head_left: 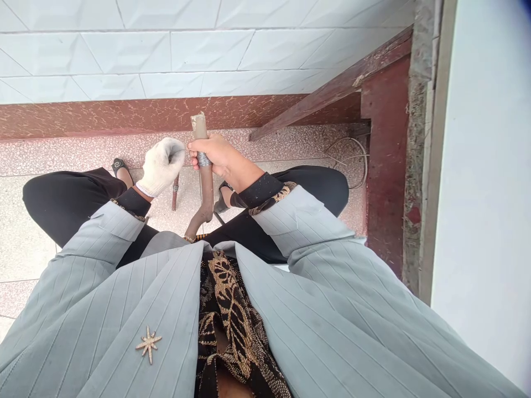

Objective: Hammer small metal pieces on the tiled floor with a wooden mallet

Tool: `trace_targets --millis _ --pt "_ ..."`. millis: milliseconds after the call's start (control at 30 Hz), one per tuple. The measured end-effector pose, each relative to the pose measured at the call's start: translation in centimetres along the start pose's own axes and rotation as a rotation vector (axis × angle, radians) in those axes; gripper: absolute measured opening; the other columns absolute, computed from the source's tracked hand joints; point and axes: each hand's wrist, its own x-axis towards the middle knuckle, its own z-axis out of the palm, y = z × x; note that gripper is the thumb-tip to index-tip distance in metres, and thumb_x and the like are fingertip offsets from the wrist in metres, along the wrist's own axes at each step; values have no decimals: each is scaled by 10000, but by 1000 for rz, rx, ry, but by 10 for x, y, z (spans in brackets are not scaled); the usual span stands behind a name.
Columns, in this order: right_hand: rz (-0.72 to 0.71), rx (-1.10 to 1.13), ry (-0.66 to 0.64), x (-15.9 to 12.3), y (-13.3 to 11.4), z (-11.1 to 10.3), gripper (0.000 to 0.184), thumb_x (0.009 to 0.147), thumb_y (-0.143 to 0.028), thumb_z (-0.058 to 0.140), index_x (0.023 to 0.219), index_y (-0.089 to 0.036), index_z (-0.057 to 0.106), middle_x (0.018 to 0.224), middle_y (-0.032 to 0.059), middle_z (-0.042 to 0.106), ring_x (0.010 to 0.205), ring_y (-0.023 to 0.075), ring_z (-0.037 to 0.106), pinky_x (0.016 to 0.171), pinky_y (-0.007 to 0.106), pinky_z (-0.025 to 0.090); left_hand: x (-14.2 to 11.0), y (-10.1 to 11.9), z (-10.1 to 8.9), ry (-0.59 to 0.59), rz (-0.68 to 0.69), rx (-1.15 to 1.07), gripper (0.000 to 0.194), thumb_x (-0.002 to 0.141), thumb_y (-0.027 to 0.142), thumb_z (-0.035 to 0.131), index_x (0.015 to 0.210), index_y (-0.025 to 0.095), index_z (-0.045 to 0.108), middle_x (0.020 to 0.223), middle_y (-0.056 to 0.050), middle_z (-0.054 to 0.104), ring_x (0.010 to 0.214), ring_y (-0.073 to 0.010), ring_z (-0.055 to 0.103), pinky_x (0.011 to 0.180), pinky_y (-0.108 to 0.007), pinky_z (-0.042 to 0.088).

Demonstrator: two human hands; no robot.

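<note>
My bare right hand (215, 155) is wrapped round a brown wooden stick (206, 188) with a crooked lower end. Grey wire (203, 159) is wound in a tight band round the stick, at the gripping fingers. The stick stands nearly upright in view, its pale, chipped top above my hand and its bent end close to my lap. Just left of it, my left hand (163, 166), in a white knit glove, is closed in a fist. Whatever that fist holds is hidden or too thin to make out. My right fingertips come close to the glove.
Beneath the glove is a thin reddish-brown rod (175, 193) with a wrapped band. A slanting wooden beam (332, 83) and dark red panel (385, 166) stand at right, near a looped cable (365, 166). Ahead rises a white tiled wall (124, 52).
</note>
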Motion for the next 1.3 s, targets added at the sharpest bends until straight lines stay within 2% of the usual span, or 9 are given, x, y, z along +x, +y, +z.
trace_targets --millis 233,467,633,733,833,933,1000,1167,1300 --pt "-68 -70 -37 -1 -2 -3 297 947 -135 736 838 -202 468 649 -32 469 546 98 474 537 226 459 -1 3 -4 0 14 -17 65 972 172 669 1012 218 691 1038 -50 787 1064 -231 776 1064 -386 614" --pt "-172 -148 -45 4 0 -8 211 921 -51 684 856 -182 532 628 -40 498 552 92 486 561 209 449 -1 9 -4 69 -10 -190 136 879 113 625 937 214 693 951 -13 780 914 -188 758 942 -348 638" --pt "-105 -83 -84 2 0 -7 238 896 -49 692 815 -186 515 621 -37 489 535 90 479 518 207 446 0 15 -5 23 -115 -404 116 861 126 632 895 221 691 773 9 725 718 -152 698 725 -283 612" --pt "-68 -37 -119 0 -1 -7 259 890 -83 727 806 -185 505 630 -45 479 525 76 466 508 198 445 2 18 -7 -78 -200 -607 111 873 139 617 861 228 682 620 39 633 508 -117 575 527 -246 496" --pt "-82 -62 -99 0 -2 -8 244 880 -78 730 810 -180 519 634 -42 503 525 75 476 513 197 450 3 19 -10 -129 -262 -745 105 873 152 620 824 228 674 521 61 539 417 -103 482 453 -240 410" --pt "-113 -136 -78 1 -3 -10 219 870 -59 718 818 -177 541 610 -39 522 528 87 494 534 204 459 4 19 -11 -133 -291 -745 78 865 171 641 828 220 690 521 61 537 423 -101 472 455 -242 406" --pt "-135 -180 -91 2 -4 -12 205 868 -57 712 818 -175 551 594 -39 533 529 90 500 546 203 459 4 18 -13 -123 -269 -684 66 847 169 656 850 210 708 608 38 631 483 -104 533 505 -247 461" --pt "-157 -236 -119 0 -8 -11 183 884 -39 684 812 -165 573 578 -35 556 532 89 522 553 195 447 2 18 -17 -59 -121 -431 130 838 148 671 922 188 761 907 -23 816 838 -166 752 839 -314 621" --pt "-128 -251 -84 -5 -13 -9 207 899 -4 647 785 -160 577 568 -28 561 512 92 529 542 200 442 -3 17 -20 -29 -26 -182 163 895 155 662 996 189 786 984 -45 845 929 -198 790 901 -340 627"
